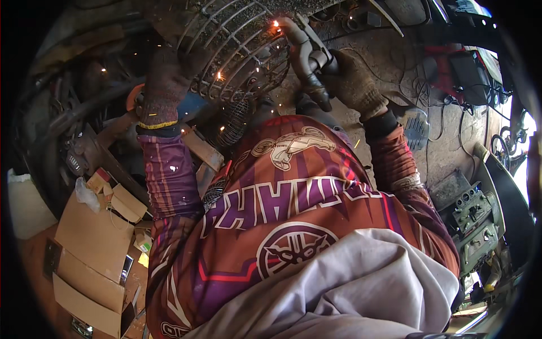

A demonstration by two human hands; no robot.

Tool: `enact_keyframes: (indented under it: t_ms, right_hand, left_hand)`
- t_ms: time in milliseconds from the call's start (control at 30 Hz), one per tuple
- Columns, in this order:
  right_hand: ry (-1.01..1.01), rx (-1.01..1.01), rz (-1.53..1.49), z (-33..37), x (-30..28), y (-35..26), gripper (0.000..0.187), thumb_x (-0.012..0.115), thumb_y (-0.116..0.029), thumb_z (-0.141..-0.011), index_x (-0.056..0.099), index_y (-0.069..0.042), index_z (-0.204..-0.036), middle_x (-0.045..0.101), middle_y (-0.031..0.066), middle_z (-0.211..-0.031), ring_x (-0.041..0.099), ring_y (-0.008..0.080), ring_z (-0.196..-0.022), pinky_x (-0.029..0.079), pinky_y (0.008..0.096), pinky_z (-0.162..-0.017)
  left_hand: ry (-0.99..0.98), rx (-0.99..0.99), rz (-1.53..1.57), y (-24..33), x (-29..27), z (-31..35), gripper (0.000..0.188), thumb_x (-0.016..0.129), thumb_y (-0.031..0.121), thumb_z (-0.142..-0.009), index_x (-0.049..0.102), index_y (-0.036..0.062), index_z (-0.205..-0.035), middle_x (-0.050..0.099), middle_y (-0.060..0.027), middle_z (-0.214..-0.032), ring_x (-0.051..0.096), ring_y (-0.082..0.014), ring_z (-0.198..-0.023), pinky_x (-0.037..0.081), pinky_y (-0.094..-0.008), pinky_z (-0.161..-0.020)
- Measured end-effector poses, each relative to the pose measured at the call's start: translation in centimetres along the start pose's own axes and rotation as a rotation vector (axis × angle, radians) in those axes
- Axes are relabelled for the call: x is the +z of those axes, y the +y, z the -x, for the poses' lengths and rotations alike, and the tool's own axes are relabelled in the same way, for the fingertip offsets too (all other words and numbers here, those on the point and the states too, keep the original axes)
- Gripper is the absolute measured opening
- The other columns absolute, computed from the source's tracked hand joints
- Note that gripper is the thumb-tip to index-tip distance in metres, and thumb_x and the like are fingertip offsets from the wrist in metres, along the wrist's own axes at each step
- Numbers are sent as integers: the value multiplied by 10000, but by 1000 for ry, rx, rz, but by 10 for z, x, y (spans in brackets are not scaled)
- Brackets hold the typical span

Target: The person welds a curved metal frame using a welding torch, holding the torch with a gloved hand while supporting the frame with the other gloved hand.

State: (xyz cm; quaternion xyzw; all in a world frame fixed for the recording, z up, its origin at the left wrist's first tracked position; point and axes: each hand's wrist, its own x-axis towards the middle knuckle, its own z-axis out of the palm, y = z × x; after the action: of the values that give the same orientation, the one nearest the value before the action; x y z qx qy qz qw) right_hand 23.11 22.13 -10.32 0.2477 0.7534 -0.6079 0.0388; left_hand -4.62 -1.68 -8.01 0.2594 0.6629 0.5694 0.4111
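Observation:
A curved cage of metal rods (243, 53) lies in front of me, its bars bent in rows with cross pieces. My left hand (169, 82), in a brown knit glove with a yellow cuff edge, is closed at the cage's left side; shadow darkens its fingertips. My right hand (353, 82), gloved alike, grips a grey welding torch (307, 56) with a lever. An orange glow shows at the torch's tip by the upper bars. Sparks fly around the cage and past my left hand.
At the lower left lies an opened cardboard box (93, 243). Cables (418, 85) run over the floor on the right, near a red and black machine (460, 73). Greenish metal machinery (474, 217) stands at the lower right. A wire coil (232, 124) sits below the cage.

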Motion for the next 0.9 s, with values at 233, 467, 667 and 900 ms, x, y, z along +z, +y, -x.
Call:
enact_keyframes:
  t_ms: [233,467,667,900]
  right_hand:
    - [0,341,-286,8,-13,2,413,695,-163,-784,578,-14,-1150,664,111,-975,627,146,-810,510,284,-702]
    - [62,10,-137,10,-11,14,419,701,-162,-776,567,-3,-1140,659,86,-897,622,115,-739,508,269,-627]
    - [10,9,-170,7,-11,14,372,691,-168,-788,570,-11,-1103,652,92,-847,633,140,-663,516,280,-572]
    - [26,-72,-49,2,-6,20,369,698,-176,-787,576,-17,-1096,652,93,-845,629,136,-666,512,283,-578]
  left_hand:
    - [-39,-50,109,2,2,-5,285,387,90,-977,465,1,-1237,557,-112,-1194,574,-193,-1064,523,-354,-906]
    - [-107,19,115,8,7,-6,314,391,49,-961,434,-11,-1266,524,-141,-1226,556,-236,-1104,491,-388,-972]
    - [-267,-86,836,-12,-10,-9,344,387,29,-949,398,-25,-1289,509,-167,-1230,554,-271,-1108,460,-412,-1015]
    - [25,-102,205,9,12,-5,342,375,23,-946,408,-13,-1285,539,-160,-1159,571,-282,-1089,471,-444,-1003]
